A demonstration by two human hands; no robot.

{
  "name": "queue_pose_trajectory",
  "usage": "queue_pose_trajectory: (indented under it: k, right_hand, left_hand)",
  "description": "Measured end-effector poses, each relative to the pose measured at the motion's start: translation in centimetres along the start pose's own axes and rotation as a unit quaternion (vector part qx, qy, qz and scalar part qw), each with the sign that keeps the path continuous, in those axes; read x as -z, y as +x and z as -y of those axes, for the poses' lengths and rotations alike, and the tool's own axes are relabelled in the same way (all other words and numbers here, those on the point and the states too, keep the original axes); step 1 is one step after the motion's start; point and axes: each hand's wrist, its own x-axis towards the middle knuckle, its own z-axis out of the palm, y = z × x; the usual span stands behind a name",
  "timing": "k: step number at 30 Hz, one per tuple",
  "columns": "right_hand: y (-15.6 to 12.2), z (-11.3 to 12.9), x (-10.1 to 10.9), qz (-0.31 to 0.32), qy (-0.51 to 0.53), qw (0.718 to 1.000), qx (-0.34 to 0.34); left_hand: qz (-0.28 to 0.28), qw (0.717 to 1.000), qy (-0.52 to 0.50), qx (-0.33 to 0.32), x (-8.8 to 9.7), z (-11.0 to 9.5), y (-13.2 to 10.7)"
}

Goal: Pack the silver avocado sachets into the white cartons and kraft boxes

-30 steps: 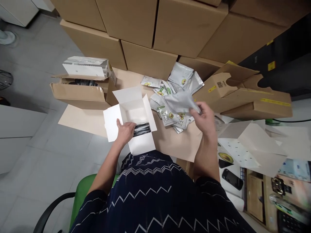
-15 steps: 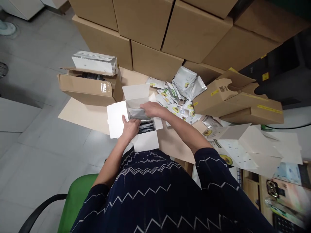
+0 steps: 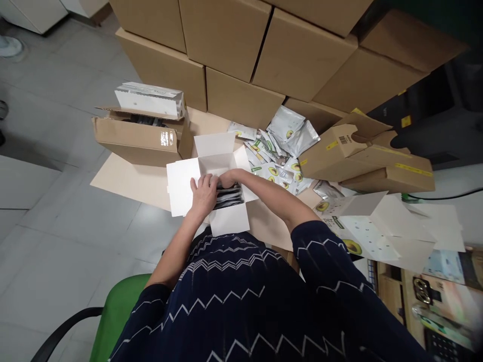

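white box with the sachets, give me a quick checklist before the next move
1. White box flaps folded outward, opening free: ok.
2. Sachet stack lies flat inside the box: ok.
3. Left hand rests flat on the stack's left end: ok.
4. Right hand empty: cannot tell, its fingers curl down into the box.
5. Box fully on the table: cannot tell, the near flap reaches the table's edge by the person's lap.
6. Loose sachets close by: ok, the pile lies just right of the box.
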Motion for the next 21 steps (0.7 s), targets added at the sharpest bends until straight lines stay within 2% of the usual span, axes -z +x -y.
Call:
queue_pose_trajectory:
  k: [4,8,14,16,18,19,21]
  right_hand:
    - [0.4,-0.3,0.3,0.038,0.0,0.999,-0.037]
    - [0.1,-0.6,0.2,0.045,0.029,0.998,-0.042]
    - [-0.9,-0.1,-0.1,-0.004,0.071,0.997,0.009]
    - [-2.6,0.2,-0.3,-0.07,0.094,0.992,0.038]
    - [-5.3,-0.2,-0.9,-0.189,0.174,0.964,0.068]
    - [-7.0,-0.8,-1.4,-0.263,0.236,0.932,0.076]
    - [-10.4,-2.7,-3.1,-0.401,0.359,0.841,0.06]
  left_hand:
    - [0.052,0.998,-0.002,-0.02,-0.2,0.4,0.5]
    - [0.054,0.998,-0.012,-0.024,-0.2,0.7,0.6]
    - [0.07,0.997,-0.013,-0.016,0.1,0.8,0.7]
    - [0.072,0.997,-0.012,-0.024,0.2,0.9,0.7]
    - [0.072,0.997,-0.024,-0.031,0.2,0.9,0.7]
    - [0.072,0.996,-0.031,-0.033,0.3,1.0,0.7]
    - [0.07,0.996,-0.044,-0.035,0.2,1.0,0.7]
